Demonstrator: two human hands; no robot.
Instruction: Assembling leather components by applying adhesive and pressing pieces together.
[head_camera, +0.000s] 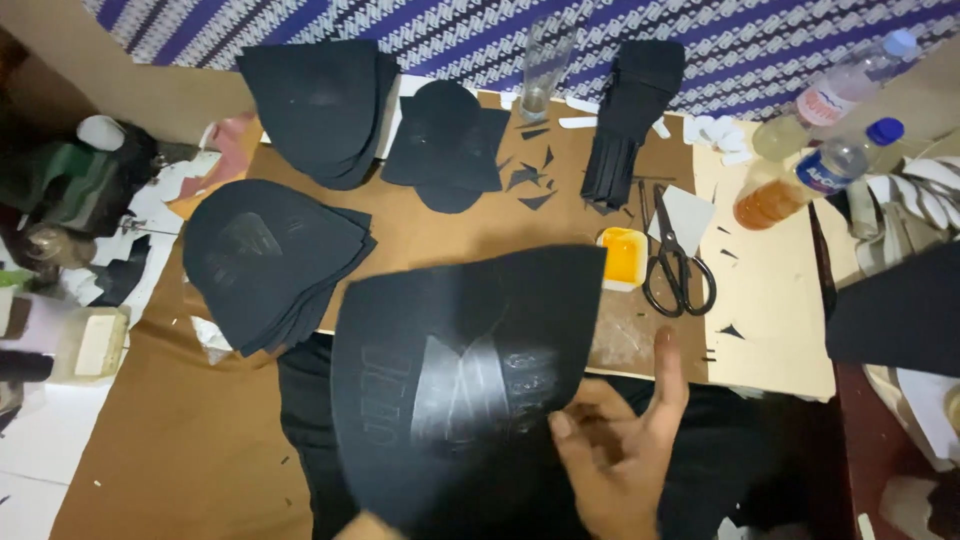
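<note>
A black curved panel of stiff fabric (450, 380) with a faint grey print fills the lower middle. My right hand (620, 450) is at its lower right edge, palm up, fingers spread, thumb touching the panel. Only a sliver of my left hand (368, 527) shows at the bottom edge under the panel; its grip is hidden. Stacks of similar black panels lie at the left (270, 260), the upper left (325, 105) and the upper middle (445, 140).
On the brown board (770, 300) lie black scissors (675, 260), a small yellow dish (622, 257), black scraps and a folded black strip bundle (625, 110). Two plastic bottles (820, 165) stand at the right, a clear glass (545, 65) at the top. A sewing machine part (60, 190) sits at the left.
</note>
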